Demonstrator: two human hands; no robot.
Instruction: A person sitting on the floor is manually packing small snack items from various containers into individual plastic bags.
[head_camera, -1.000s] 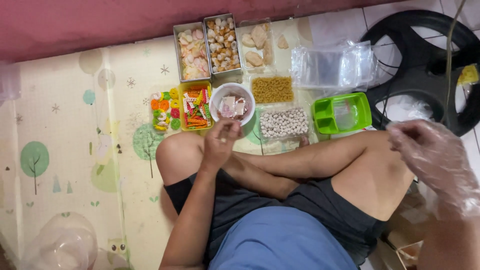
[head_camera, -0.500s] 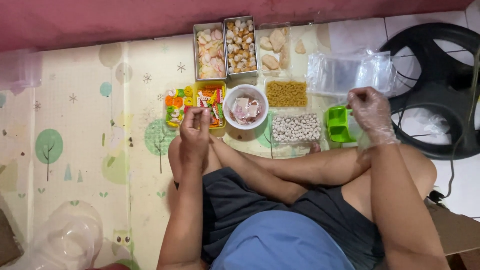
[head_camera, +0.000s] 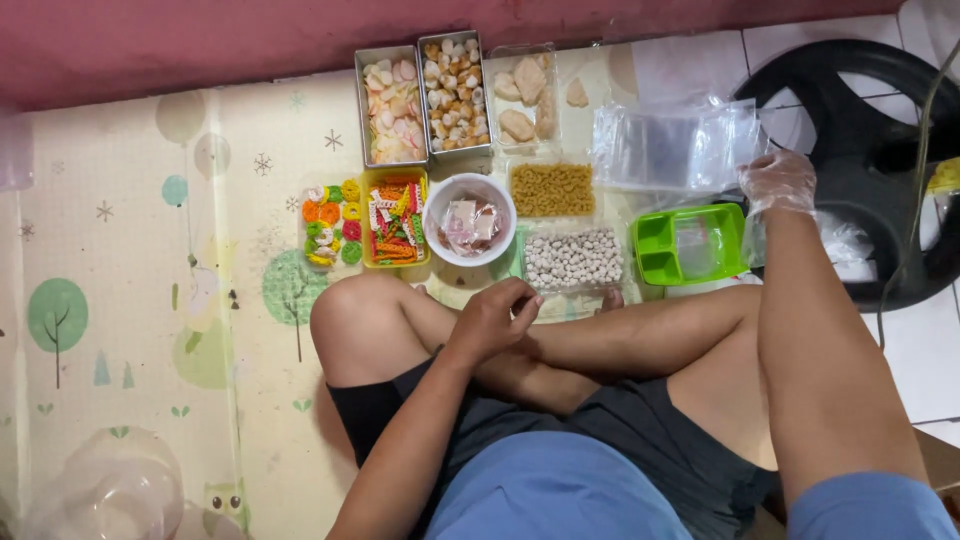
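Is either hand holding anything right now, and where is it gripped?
Left hand holds nothing. Gloved right hand touches the clear plastic bags at their right edge; a grip cannot be told.

Clear plastic bags (head_camera: 672, 148): thin, transparent, crumpled, lying flat in a loose stack on the floor beyond the green tray, touched at their right edge by the gloved right hand (head_camera: 778, 181). Green tray (head_camera: 688, 244): bright lime plastic, rectangular, divided into compartments, upright, just beside the right hand and partly under a clear bag. White bowl (head_camera: 469, 219): round, upright, holding pale wrapped pieces, nearest to the bare left hand (head_camera: 494, 321), apart from it.
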